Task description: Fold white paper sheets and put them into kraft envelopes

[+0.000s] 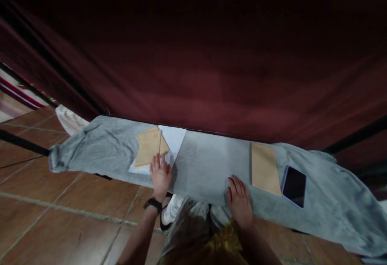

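My left hand [160, 174] lies with fingers stretched out at the lower edge of some tan paper pieces [148, 146]. Its fingertips touch or nearly touch them; which one I cannot tell. Beneath the tan pieces is a white sheet [176, 135]. My right hand [238, 198] rests flat on the grey cloth [208, 164], fingers extended and nothing in them. To the right of that hand is a stack of tan paper sheets [265, 168], or a pad of them. Just beyond the stack lies a phone [294, 186] with a dark screen and a lilac edge.
A dark red fabric panel [205, 91] rises directly behind the narrow cloth-covered surface. Black metal bars [24, 142] cross at the left, with another bar [356, 136] at the right. Brown tiled floor [87, 200] shows below. Pale striped cloth [71, 120] hangs at the left end.
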Motion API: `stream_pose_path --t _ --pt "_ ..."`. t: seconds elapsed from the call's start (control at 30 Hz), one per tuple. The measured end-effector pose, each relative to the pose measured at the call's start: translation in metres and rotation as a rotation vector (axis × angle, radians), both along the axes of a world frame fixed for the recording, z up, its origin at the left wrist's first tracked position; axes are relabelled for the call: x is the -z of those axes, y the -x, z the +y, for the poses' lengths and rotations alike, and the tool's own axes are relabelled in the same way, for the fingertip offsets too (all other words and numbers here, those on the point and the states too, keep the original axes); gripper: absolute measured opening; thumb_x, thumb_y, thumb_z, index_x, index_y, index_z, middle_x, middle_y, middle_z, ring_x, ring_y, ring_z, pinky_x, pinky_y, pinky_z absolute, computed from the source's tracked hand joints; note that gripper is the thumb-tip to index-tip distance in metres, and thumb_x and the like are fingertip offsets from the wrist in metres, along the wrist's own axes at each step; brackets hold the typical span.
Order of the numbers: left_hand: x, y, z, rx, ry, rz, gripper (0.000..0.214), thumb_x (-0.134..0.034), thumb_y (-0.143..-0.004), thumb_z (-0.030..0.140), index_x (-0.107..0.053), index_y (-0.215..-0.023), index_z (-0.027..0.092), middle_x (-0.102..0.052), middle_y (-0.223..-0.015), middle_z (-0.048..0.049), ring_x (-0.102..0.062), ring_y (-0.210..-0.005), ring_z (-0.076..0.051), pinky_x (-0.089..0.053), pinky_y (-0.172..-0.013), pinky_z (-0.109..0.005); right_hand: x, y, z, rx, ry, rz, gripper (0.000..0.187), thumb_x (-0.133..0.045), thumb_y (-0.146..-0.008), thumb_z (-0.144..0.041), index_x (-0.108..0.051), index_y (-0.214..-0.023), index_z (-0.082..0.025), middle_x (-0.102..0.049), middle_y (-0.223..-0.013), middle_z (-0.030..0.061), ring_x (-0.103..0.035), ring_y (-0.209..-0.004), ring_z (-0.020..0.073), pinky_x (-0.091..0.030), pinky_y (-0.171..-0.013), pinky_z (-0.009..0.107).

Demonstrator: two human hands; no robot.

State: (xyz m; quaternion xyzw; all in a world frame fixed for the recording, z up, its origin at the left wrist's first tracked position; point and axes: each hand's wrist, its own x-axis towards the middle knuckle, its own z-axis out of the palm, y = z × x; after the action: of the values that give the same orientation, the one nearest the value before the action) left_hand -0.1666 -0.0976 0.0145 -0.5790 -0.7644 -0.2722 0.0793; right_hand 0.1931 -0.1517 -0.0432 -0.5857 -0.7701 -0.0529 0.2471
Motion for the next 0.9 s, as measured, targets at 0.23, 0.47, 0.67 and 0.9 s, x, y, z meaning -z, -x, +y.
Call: stream_pose_path --t 0.23,0.47,0.67,0.9 --pt "-0.006 0.077 -0.004 -0.051 0.230 0.066 0.035 -0.038 -0.102 0.024 -0.064 -0.123 0.015 -0.065 -0.137 -0.0171 -0.059 -0.127 -0.031 -0.041 -0.109 -0.046 -0.001 0.000 0.001 0.008 -0.006 -0.038 0.042 -0.041 -0.102 -0.021 -0.055 -0.142 -0.016 -0.059 -0.147 0.0144 -0.056 -0.132 0.0275 -0.039 -0.117 0.048" --pt "-0.024 0.067 -0.003 -0.009 0.047 0.204 0.033 -0.035 -0.101 0.020 -0.065 -0.115 0.016 -0.073 -0.108 -0.0139 -0.064 -0.107 -0.029 -0.038 -0.106 -0.047 -0.007 0.002 0.000 0.001 0.041 0.045 0.045 -0.041 -0.100 -0.020 -0.055 -0.143 -0.021 -0.058 -0.149 0.0125 -0.055 -0.133 0.0286 -0.040 -0.116 0.051" --pt "-0.043 -0.043 -0.011 0.408 0.040 0.236 0.039 -0.041 -0.097 0.009 -0.065 -0.125 0.020 -0.072 -0.119 -0.0114 -0.063 -0.114 -0.027 -0.044 -0.102 -0.041 -0.009 0.003 -0.001 0.001 0.041 0.096 0.043 -0.040 -0.101 -0.022 -0.056 -0.141 -0.020 -0.058 -0.147 0.0127 -0.055 -0.133 0.0283 -0.041 -0.115 0.052" --pt "-0.018 -0.176 -0.045 0.777 0.168 0.296 0.044 -0.046 -0.096 0.004 -0.057 -0.135 0.018 -0.068 -0.129 -0.0081 -0.061 -0.119 -0.022 -0.048 -0.104 -0.036 -0.014 -0.006 0.012 0.023 0.146 0.398 0.045 -0.030 -0.105 -0.030 -0.065 -0.131 -0.022 -0.072 -0.128 0.0108 -0.066 -0.121 0.0234 -0.051 -0.107 0.046"
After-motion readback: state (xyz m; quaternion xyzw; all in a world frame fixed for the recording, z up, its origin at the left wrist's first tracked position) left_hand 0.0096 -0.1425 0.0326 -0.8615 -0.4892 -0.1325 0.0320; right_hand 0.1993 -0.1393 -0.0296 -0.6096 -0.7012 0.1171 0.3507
